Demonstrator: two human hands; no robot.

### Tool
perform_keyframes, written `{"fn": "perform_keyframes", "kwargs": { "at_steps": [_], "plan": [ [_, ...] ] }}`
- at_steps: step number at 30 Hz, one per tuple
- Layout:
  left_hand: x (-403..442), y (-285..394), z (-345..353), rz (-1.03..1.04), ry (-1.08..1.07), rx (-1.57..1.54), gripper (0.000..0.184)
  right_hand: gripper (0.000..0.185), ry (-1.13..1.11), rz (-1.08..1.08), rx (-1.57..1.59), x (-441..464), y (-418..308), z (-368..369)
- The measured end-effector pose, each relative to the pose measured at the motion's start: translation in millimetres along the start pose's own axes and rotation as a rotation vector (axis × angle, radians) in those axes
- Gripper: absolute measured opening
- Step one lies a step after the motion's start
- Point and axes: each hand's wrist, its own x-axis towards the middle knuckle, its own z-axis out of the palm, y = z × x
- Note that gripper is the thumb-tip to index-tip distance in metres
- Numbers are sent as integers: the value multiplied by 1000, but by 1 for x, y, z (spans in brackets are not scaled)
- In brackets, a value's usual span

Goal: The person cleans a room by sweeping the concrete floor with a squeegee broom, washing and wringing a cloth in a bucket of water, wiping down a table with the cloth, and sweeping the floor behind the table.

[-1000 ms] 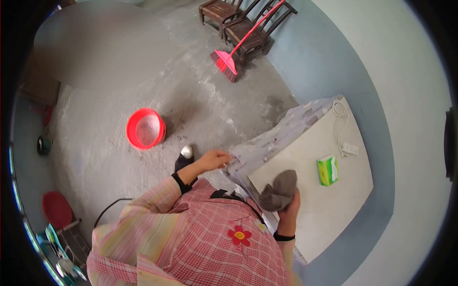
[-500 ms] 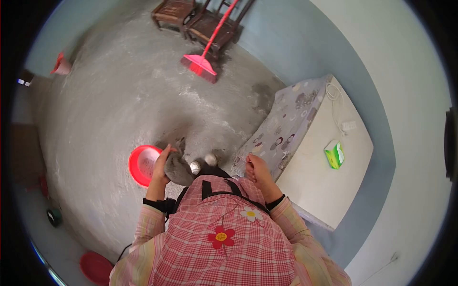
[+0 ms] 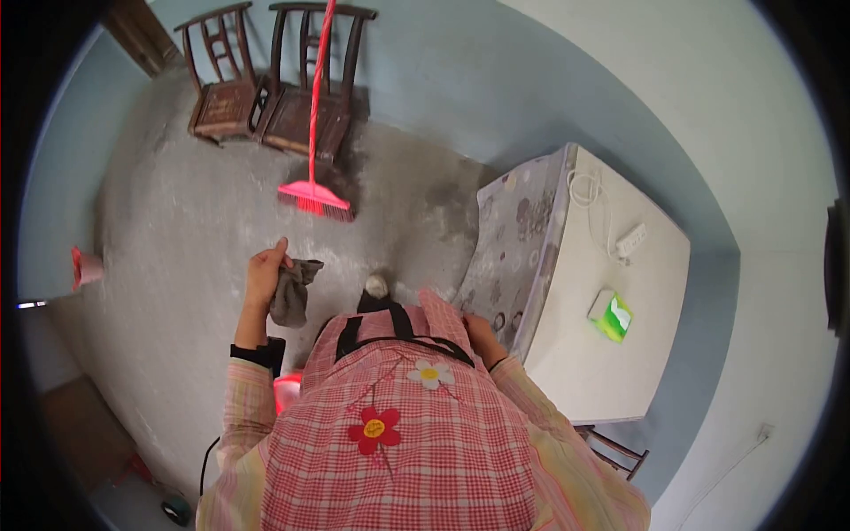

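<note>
A dark grey, damp-looking cloth (image 3: 291,296) hangs from my left hand (image 3: 264,273), whose fingers are closed on its upper edge. My left arm reaches forward over the concrete floor. Low at my right side, my right hand (image 3: 481,336) is beside the edge of my pink checked apron (image 3: 390,434); its fingers are mostly hidden there. The red basin (image 3: 288,392) shows only in part, between my left forearm and the apron. Ahead on the floor, a pink broom (image 3: 313,196) leans its red handle against a wooden chair.
Two dark wooden chairs (image 3: 305,119) stand by the blue-grey wall. On my right is a table (image 3: 611,372) with a patterned cloth, bearing a green tissue pack (image 3: 611,316) and a white power strip (image 3: 631,240). A pink bin (image 3: 86,268) is at the far left.
I have stepped forward, so the chairs and broom appear nearer and the basin has slipped behind my arm. My left hand has carried the cloth forward, away from the basin. My right hand has lowered.
</note>
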Motion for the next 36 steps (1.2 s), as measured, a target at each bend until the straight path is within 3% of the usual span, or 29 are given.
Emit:
{"fn": "perform_keyframes", "kwargs": {
  "at_steps": [1, 3, 5, 6, 7, 8, 9, 10, 12, 14, 16, 17, 18, 19, 21, 23, 25, 27, 29, 31, 33, 34, 35, 36],
  "plan": [
    [21, 12, 1, 118, 5, 12, 34, 23, 74, -111, -6, 9, 4, -1],
    [55, 40, 6, 408, 40, 133, 36, 24, 85, 7, 175, 29, 10, -15],
    [84, 84, 11, 385, 54, 218, 40, 28, 177, 231, 507, 49, -7, -32],
    [101, 103, 21, 360, 62, 289, 45, 28, 188, 247, 523, 55, -18, -43],
    [124, 114, 26, 365, 33, 301, 45, 27, 139, 439, 721, 59, -26, -52],
    [154, 125, 25, 409, 65, 348, 53, 27, 93, 633, 924, 61, -33, -60],
    [189, 136, 26, 457, 92, 392, 62, 27, 121, 660, 944, 64, -33, -63],
    [227, 146, 27, 468, 54, 401, 62, 27, 154, 628, 928, 68, -30, -60],
    [300, 170, 35, 648, 176, 596, 81, 27, 208, 627, 933, 76, -15, -43],
    [335, 208, 51, 568, 191, 597, 87, 23, 226, 92, 116, 70, 17, -16],
    [384, 234, 60, 482, 234, 591, 94, 24, 221, 201, -25, 55, 21, -2],
    [417, 237, 55, 475, 235, 580, 97, 24, 218, 218, -16, -20, 111, 28],
    [441, 246, 56, 470, 235, 569, 100, 27, 66, 409, -65, 57, 90, 92],
    [429, 269, 67, 416, 231, 609, 97, 27, 69, 423, -49, -24, 100, 36],
    [496, 260, 46, 375, 127, 524, 93, 30, 114, 557, 218, 46, -26, -44],
    [529, 264, 38, 323, 27, 451, 90, 33, 120, 607, 316, 69, -29, -54],
    [534, 280, 35, 233, -155, 405, 74, 37, 126, 648, 416, 90, 3, -29],
    [519, 296, 39, 272, -92, 576, 66, 38, 461, 624, 1103, 124, 49, 27],
    [504, 311, 53, 317, -23, 733, 59, 35, 503, 517, 1247, 156, 7, -47],
    [473, 321, 64, 216, 96, 913, 51, 32, 324, 346, 515, 187, -33, -140],
    [426, 333, 79, 263, 23, 972, 48, 31, 352, 332, 1016, 237, -13, -138],
    [410, 334, 86, 329, -48, 1008, 45, 30, 384, 413, 887, 253, -37, -184],
    [397, 320, 85, 492, 18, 966, 30, 29, 415, 487, 755, 267, -69, -240],
    [380, 317, 81, 476, -56, 972, 28, 30, 418, 401, 577, 286, -69, -259]
  ]
}}
